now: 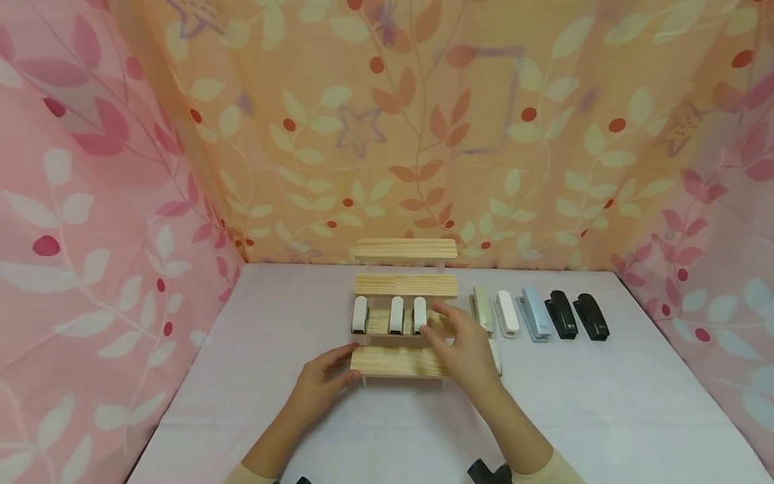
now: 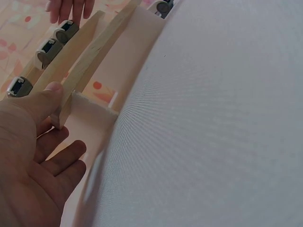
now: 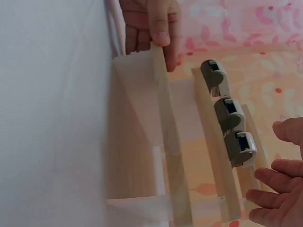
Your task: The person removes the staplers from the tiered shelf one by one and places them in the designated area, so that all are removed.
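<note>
A tiered wooden rack (image 1: 399, 361) with pale side supports stands in front of me. Three white staplers stand in a row on its second step from the bottom: a left one (image 1: 359, 314), a middle one (image 1: 396, 314) and a right one (image 1: 420, 314). My left hand (image 1: 320, 384) grips the left end of the lowest board, thumb on top and index finger beneath in the left wrist view. Beside the right stapler is my right hand (image 1: 468, 349), its fingers spread and holding nothing. In the right wrist view these fingers (image 3: 272, 179) look apart from the stapler.
Right of the rack lie a green stapler (image 1: 482, 308), a white one (image 1: 506, 314), a light blue one (image 1: 533, 314) and two black ones (image 1: 561, 314). Another white object (image 1: 496, 357) is partly hidden behind my right hand. Patterned curtains (image 1: 302, 168) enclose the table.
</note>
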A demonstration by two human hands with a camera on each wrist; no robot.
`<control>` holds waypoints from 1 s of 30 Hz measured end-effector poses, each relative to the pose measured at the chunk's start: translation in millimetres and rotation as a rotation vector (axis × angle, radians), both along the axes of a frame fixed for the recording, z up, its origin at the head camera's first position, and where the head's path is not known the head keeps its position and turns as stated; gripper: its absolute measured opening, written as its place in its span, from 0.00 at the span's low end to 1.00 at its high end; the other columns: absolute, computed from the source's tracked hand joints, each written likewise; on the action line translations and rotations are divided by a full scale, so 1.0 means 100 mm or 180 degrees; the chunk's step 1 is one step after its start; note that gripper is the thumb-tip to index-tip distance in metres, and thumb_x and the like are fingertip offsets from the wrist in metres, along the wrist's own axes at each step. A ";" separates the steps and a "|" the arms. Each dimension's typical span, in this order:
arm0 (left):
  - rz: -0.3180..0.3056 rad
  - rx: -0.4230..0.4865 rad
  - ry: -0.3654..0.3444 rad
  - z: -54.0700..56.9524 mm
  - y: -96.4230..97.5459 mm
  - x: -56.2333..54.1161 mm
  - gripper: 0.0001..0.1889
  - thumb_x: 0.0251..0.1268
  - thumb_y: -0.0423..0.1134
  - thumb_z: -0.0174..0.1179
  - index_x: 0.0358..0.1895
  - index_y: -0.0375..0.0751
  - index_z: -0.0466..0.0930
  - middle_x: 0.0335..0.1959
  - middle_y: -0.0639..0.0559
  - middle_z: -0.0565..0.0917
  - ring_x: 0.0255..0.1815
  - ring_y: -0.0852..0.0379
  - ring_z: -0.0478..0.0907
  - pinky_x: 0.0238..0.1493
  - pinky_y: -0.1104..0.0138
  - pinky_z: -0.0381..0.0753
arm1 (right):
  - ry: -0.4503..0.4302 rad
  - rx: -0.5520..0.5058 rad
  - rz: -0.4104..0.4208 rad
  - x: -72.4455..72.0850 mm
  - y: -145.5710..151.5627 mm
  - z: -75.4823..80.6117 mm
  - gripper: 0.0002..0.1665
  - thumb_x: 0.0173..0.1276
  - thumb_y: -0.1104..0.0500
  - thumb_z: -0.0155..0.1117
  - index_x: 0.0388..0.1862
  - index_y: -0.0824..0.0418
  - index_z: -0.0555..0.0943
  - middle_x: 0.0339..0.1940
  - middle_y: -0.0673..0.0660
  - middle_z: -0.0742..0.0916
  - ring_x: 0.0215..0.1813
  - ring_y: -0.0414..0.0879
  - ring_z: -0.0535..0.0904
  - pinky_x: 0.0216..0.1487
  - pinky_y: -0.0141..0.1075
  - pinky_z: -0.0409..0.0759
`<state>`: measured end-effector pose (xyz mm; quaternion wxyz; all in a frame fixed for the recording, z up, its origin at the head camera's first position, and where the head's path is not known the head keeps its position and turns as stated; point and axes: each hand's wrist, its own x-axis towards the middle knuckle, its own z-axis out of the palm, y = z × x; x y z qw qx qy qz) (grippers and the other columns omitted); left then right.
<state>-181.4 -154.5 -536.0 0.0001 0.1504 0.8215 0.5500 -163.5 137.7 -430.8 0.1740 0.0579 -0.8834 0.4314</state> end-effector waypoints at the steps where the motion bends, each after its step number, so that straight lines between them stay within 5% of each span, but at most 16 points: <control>1: 0.0009 -0.0028 0.0017 0.00 0.00 0.00 0.30 0.57 0.52 0.75 0.65 0.57 0.81 0.63 0.62 0.83 0.67 0.58 0.78 0.73 0.57 0.73 | 0.0013 0.0015 0.0006 -0.01 0.00 -0.02 0.30 0.66 0.50 0.76 0.64 0.58 0.81 0.63 0.55 0.85 0.68 0.55 0.79 0.68 0.54 0.79; 6: -0.0034 -0.0020 0.0067 0.01 -0.01 0.00 0.30 0.58 0.52 0.74 0.66 0.56 0.80 0.63 0.61 0.83 0.67 0.57 0.78 0.73 0.54 0.73 | 0.0089 0.0104 0.0038 -0.05 -0.03 -0.15 0.33 0.64 0.50 0.78 0.65 0.59 0.81 0.63 0.58 0.85 0.67 0.56 0.80 0.68 0.54 0.79; 14: -0.0015 -0.0032 0.0085 0.00 0.00 -0.01 0.30 0.58 0.52 0.74 0.65 0.57 0.81 0.63 0.61 0.83 0.67 0.57 0.79 0.72 0.55 0.74 | 0.0193 0.0370 0.0013 -0.08 -0.08 -0.28 0.40 0.63 0.46 0.78 0.69 0.63 0.77 0.67 0.61 0.82 0.74 0.60 0.73 0.79 0.55 0.64; 24: 0.0002 -0.0025 0.0110 -0.02 0.00 -0.03 0.29 0.58 0.50 0.75 0.65 0.55 0.81 0.63 0.60 0.83 0.67 0.57 0.79 0.72 0.60 0.75 | 0.0262 0.0326 -0.0194 -0.12 -0.16 -0.34 0.45 0.57 0.44 0.82 0.69 0.63 0.78 0.68 0.66 0.81 0.74 0.65 0.71 0.78 0.59 0.64; 30: 0.0019 -0.0047 0.0046 0.02 0.02 0.01 0.30 0.59 0.50 0.74 0.66 0.56 0.80 0.63 0.60 0.84 0.67 0.56 0.79 0.73 0.54 0.73 | 0.0341 0.0380 -0.0274 -0.11 -0.18 -0.35 0.41 0.58 0.46 0.81 0.66 0.64 0.80 0.65 0.66 0.83 0.72 0.61 0.75 0.80 0.55 0.62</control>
